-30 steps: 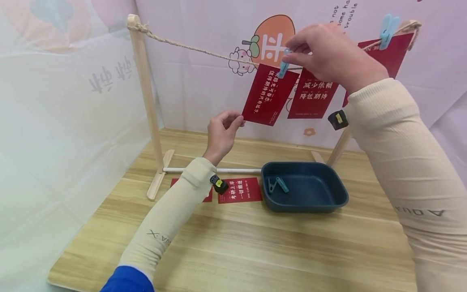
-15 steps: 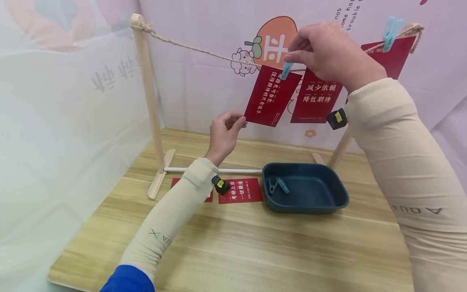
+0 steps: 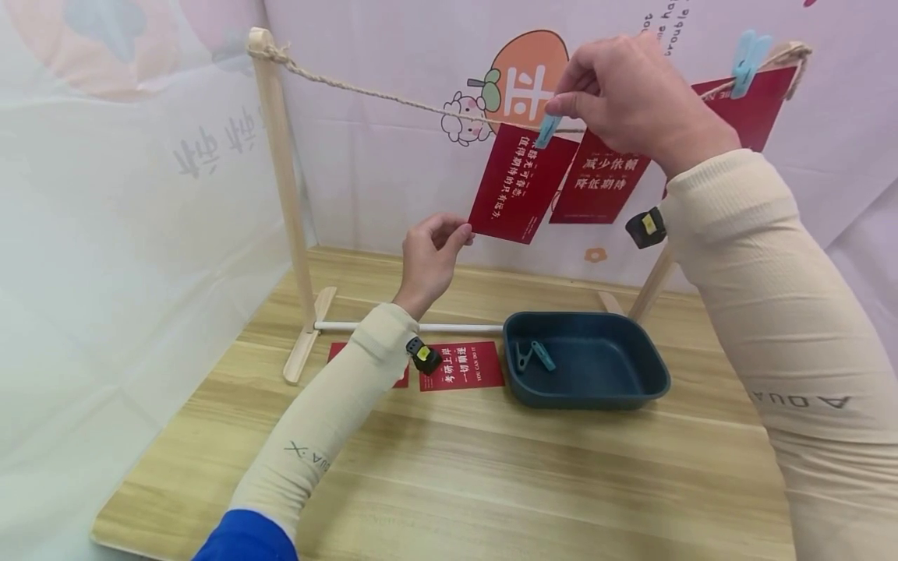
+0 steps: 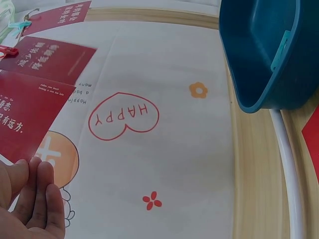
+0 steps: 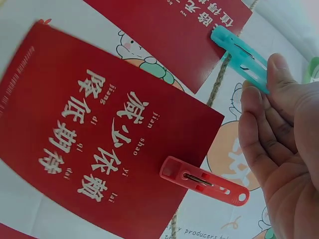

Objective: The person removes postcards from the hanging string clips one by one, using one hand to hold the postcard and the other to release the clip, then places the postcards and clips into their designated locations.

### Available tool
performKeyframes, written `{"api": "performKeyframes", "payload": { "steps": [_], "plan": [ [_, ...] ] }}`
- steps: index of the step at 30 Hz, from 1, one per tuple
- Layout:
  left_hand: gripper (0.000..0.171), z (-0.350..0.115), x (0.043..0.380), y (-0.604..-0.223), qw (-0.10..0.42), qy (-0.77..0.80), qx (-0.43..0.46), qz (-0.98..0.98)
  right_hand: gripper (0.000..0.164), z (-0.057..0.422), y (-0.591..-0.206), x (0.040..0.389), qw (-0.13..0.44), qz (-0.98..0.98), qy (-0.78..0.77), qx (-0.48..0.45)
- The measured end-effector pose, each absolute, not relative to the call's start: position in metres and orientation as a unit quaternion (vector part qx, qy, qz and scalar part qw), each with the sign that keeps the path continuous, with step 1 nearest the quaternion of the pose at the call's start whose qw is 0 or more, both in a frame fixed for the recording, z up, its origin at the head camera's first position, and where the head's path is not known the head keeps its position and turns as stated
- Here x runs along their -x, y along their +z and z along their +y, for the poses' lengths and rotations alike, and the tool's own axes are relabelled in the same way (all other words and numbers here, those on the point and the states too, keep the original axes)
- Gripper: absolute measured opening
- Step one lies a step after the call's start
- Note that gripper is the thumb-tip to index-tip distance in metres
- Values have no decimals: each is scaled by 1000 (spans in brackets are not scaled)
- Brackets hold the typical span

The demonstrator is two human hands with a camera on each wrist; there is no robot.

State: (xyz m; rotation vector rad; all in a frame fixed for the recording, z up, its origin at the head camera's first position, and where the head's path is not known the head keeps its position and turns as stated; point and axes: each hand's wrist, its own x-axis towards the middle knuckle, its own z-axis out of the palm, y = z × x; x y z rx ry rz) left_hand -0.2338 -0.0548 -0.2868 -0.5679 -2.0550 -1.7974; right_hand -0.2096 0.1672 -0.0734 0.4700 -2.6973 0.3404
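Note:
In the head view, my left hand (image 3: 429, 253) pinches the lower left corner of a red card (image 3: 522, 187) between thumb and fingertips. The card's top edge lies along a twine rope (image 3: 393, 97). My right hand (image 3: 638, 101) pinches the handle end of a light blue clothespin (image 5: 241, 52), whose jaws sit over the card's upper right edge at the rope. To the right hangs a second red card (image 3: 599, 183), held by a red clothespin (image 5: 204, 180) and partly hidden behind my right hand. A third red card (image 3: 754, 109) hangs at the far right under another blue clothespin (image 3: 749, 62).
A wooden post (image 3: 281, 171) holds the rope's left end. Below, a dark blue basin (image 3: 585, 401) with teal clothespin pieces (image 3: 542, 355) inside stands on the wooden table (image 3: 491, 483). More red cards (image 3: 463, 366) lie beside it, in front of a white rod (image 3: 456, 327).
Both hands keep their holds and barely move. The right fingers have shifted slightly on the blue clothespin. The second hanging card has swung a little.

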Motion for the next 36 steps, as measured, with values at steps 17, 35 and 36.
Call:
{"api": "performKeyframes", "payload": {
  "steps": [17,35,36],
  "plan": [
    [20,-60,236,-291,176,-633,205,-726,43,171,-70,206,240,-949,115,-170],
    [20,-65,236,-292,171,-635,194,-728,50,179,-71,197,250,-944,152,-154],
    [21,-65,236,-292,172,-635,194,-728,50,179,-71,197,250,-943,154,-157]
  ]
}}
